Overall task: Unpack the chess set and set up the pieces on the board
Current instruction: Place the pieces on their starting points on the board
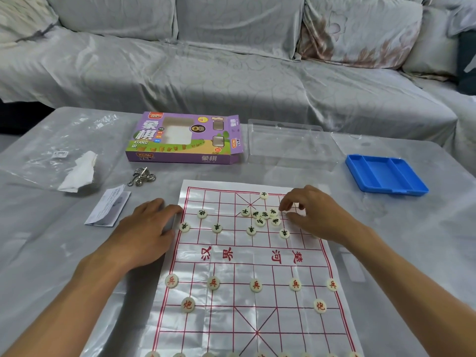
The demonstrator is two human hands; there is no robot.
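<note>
Hands (146, 228) over red-gridded board (247, 269), black-lettered pieces (264, 216) clustered.

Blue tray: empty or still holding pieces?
Empty. The blue tray shows only bare blue compartments, no pieces; it sits apart from the board, to its far right.

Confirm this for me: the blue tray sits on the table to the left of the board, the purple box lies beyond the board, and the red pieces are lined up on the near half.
One detail is off. The head view shows the blue tray to the right of the board, not the left. The purple box does lie beyond the board, and the red pieces are lined up on the near half.
</note>
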